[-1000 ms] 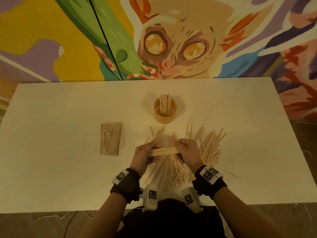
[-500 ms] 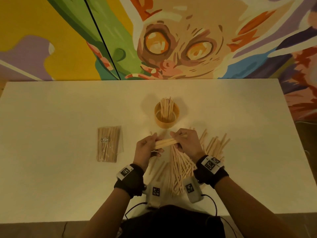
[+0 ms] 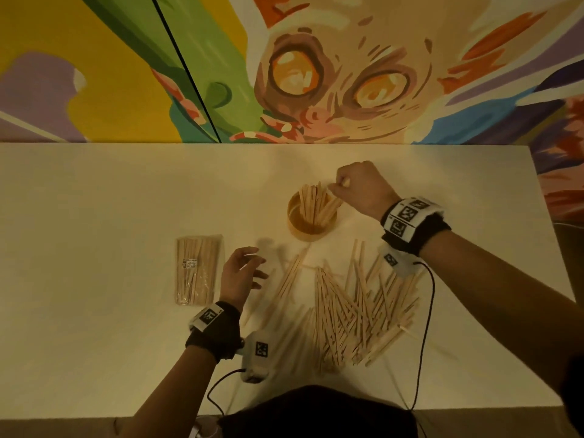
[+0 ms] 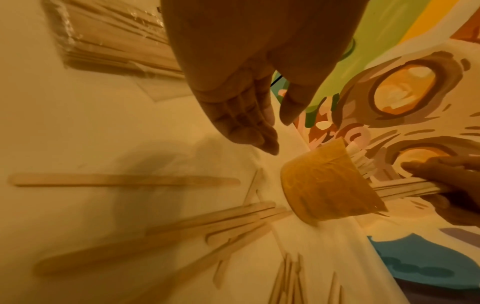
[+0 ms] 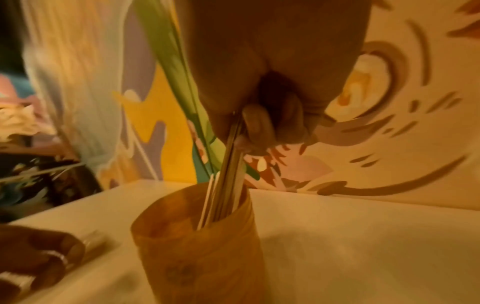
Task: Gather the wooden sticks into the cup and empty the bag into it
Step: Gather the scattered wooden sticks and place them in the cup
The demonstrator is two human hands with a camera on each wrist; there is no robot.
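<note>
A round wooden cup stands mid-table with several sticks upright in it. My right hand is above its rim and pinches a small bundle of sticks whose lower ends are inside the cup. A loose pile of wooden sticks lies fanned out in front of the cup. My left hand hovers open and empty above the table, left of the pile. A clear bag of sticks lies flat just left of that hand.
The white table ends at a painted mural wall close behind the cup. A black cable runs from my right wrist across the right end of the pile. The table's front edge is at my body.
Both hands held a bundle of sticks over the pile. The left hand let go and drew back left; the right hand carried the bundle up to the cup and lowered its ends in.
</note>
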